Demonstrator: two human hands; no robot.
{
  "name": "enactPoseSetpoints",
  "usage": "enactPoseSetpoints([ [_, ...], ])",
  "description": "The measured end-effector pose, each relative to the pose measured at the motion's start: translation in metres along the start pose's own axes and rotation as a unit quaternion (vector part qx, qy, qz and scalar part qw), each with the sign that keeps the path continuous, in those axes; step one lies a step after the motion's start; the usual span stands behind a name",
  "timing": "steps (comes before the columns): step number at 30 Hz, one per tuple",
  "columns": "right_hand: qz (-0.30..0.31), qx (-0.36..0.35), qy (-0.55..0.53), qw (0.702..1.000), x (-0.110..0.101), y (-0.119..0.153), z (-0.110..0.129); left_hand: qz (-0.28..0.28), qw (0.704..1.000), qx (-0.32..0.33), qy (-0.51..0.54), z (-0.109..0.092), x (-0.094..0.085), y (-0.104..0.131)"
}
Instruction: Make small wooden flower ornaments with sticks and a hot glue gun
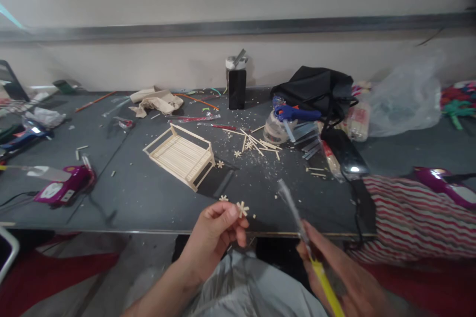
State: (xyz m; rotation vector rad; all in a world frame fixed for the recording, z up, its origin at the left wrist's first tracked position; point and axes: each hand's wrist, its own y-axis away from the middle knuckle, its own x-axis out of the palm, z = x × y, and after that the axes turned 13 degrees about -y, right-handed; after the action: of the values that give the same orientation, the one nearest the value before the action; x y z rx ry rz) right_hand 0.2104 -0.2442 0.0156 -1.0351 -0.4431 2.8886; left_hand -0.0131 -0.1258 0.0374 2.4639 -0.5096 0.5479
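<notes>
Between thumb and fingertips, my left hand (219, 230) pinches a small star-shaped piece made of pale wooden stick bits (242, 209). My right hand (330, 270) is closed around a tool with a yellow handle (327, 287); its long, thin grey blade (291, 203) points up and away, smeared by motion. Just beyond my left hand another stick star (223, 198) lies at the table's near side. Further back are more stars (220, 164) beside a small tray-like wooden stick frame (182, 156) with raised ends.
Loose sticks (266, 146) and crumbs litter the grey table (148, 208). A blue glue gun (297, 113) rests by a black bag (316, 86). A black container (237, 86) stands near the wall. Purple devices (65, 185) lie left and right; striped cloth (420, 223) covers the right edge.
</notes>
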Motion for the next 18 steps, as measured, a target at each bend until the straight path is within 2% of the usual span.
enactPoseSetpoints([
  [3,0.038,-0.035,0.006,0.999,-0.005,-0.013,0.004,0.002,1.0,0.001,-0.014,-0.002,0.001,0.0],
  [7,0.054,-0.06,0.037,0.996,-0.01,-0.022,0.006,-0.006,1.0,0.004,-0.024,-0.002,0.001,-0.002],
  [13,0.085,-0.094,0.111,0.986,-0.013,-0.021,-0.004,-0.008,1.0,0.012,-0.017,0.001,0.001,-0.005],
  [18,0.111,-0.083,0.143,0.98,-0.014,-0.018,-0.007,-0.03,0.998,0.033,-0.033,0.0,0.005,-0.005],
])
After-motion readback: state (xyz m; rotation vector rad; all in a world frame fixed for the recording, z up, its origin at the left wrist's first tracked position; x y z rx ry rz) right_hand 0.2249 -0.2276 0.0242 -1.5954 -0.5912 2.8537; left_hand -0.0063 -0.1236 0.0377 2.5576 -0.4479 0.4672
